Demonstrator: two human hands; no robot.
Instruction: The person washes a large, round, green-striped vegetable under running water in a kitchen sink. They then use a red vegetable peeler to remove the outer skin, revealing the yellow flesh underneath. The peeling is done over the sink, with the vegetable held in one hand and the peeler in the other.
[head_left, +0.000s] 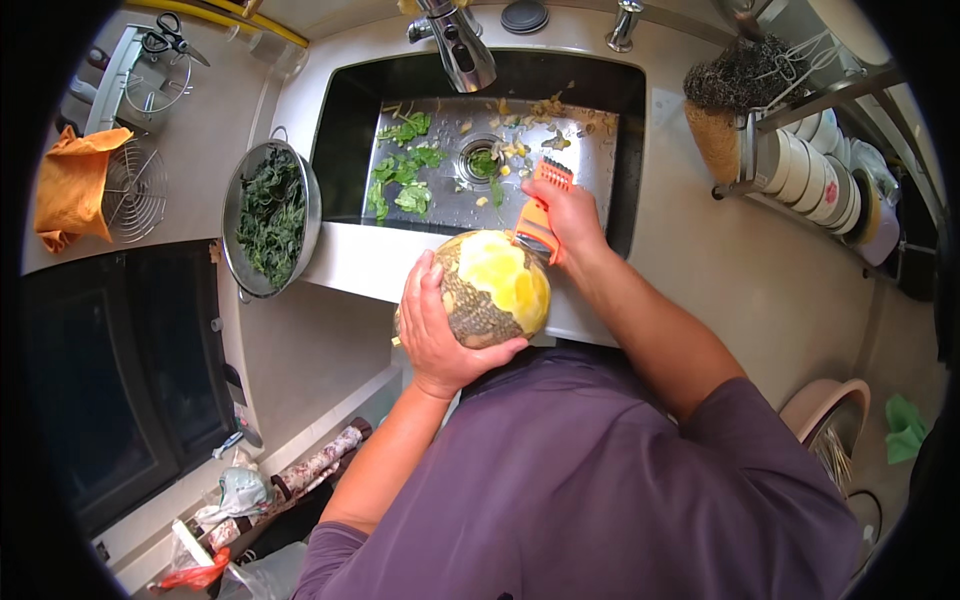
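A mottled green-brown pumpkin (484, 304) is held at the front edge of the sink; yellow flesh shows on its upper right, where skin is gone. My left hand (442, 330) grips its left and lower side, with fingers spread over the rind. In my right hand (574, 217) is an orange peeler (534, 219), its blade end at the pumpkin's upper right. Whether the blade touches the pumpkin cannot be told. Beyond both hands, the stainless steel sink (442, 206) holds green leaves (405, 166) and peel scraps (551, 109) around its drain (480, 160).
A metal colander (309, 225) of leafy greens stands left of the sink. The faucet (465, 56) overhangs the basin's far side. Scissors (171, 39), a wire rack (135, 191) and an orange cloth (75, 187) lie at the far left. A dish rack (750, 150) with bowls is on the right.
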